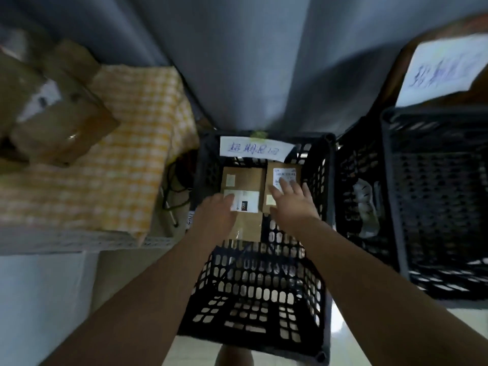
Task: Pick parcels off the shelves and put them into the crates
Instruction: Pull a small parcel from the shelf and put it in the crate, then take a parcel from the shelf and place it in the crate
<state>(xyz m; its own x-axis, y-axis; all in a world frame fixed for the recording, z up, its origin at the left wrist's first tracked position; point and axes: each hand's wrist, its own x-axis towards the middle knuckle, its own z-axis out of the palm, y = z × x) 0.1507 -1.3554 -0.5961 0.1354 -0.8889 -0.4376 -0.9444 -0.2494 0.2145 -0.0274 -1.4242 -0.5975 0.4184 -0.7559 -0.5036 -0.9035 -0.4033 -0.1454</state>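
A black perforated crate [264, 294] stands on the floor straight below me, with a handwritten paper label [254, 150] on its far wall. Two brown cardboard parcels lie side by side on its bottom. My left hand [215, 213] reaches into the crate and lies over the left parcel [244, 180], its fingertips at the white shipping label. My right hand [291, 203] hovers with spread, straight fingers over the right parcel [284, 171]; contact is unclear. Neither hand grips anything.
A second black crate [433, 196] with a white bag [367, 207] beside it stands to the right, below a handwritten sign [446, 67]. Left, a shelf with a yellow checked cloth [124, 165] holds several cardboard parcels [52, 117]. Cables [175, 186] hang between shelf and crate.
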